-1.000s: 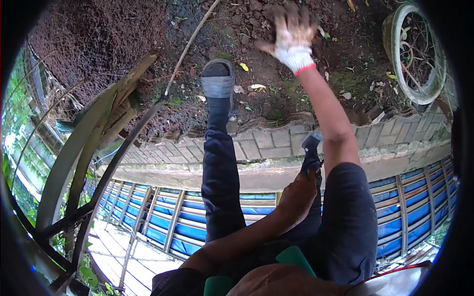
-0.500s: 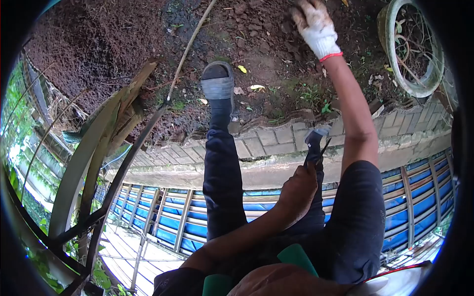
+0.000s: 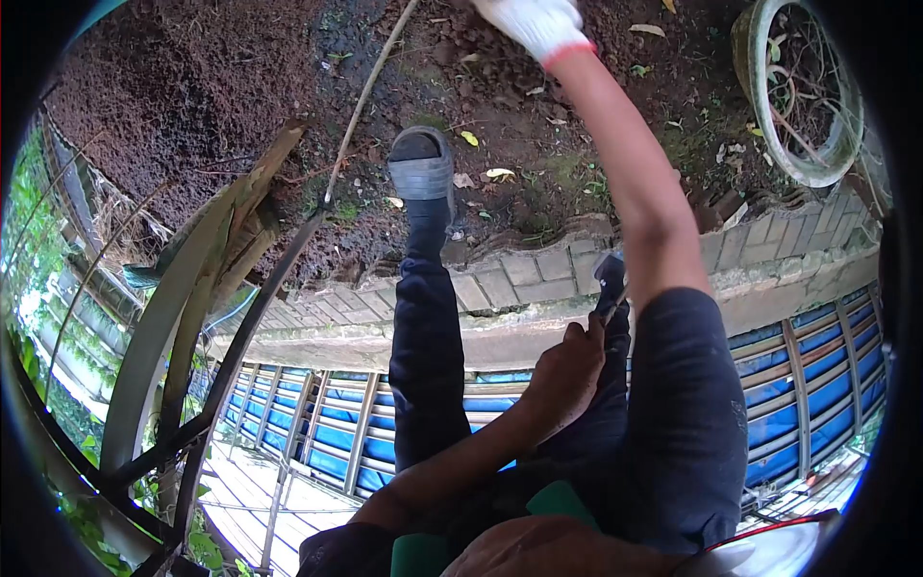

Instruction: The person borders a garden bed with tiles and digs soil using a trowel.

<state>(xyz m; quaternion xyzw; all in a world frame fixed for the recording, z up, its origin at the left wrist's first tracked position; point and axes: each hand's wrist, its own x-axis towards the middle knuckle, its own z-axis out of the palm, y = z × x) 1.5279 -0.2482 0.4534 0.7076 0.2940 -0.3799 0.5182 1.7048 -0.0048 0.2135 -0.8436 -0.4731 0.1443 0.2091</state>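
My right hand (image 3: 534, 24), in a white knitted glove with a red cuff, reaches over the brown soil (image 3: 500, 96) at the top edge of the view. Its fingers lie outside the frame or are smeared, so whether it holds anything is hidden. My bare left hand (image 3: 567, 375) is closed low in front of my body, above the brick edging. A thin, pointed, blade-like tool (image 3: 615, 306) sticks up out of that fist; its handle is covered by the fingers.
A round, pale planter (image 3: 812, 178) with dry stems stands at the right. Leaning wooden and metal poles (image 3: 260, 279) cross the left side. My sandalled foot (image 3: 421, 173) rests on the soil. Behind the brick edging (image 3: 529, 274) runs a blue-sheeted slatted fence (image 3: 336, 433).
My gloved right hand has swept left and up over the soil, its fingers leaving the frame. My left hand with the pointed tool has shifted slightly left and down.
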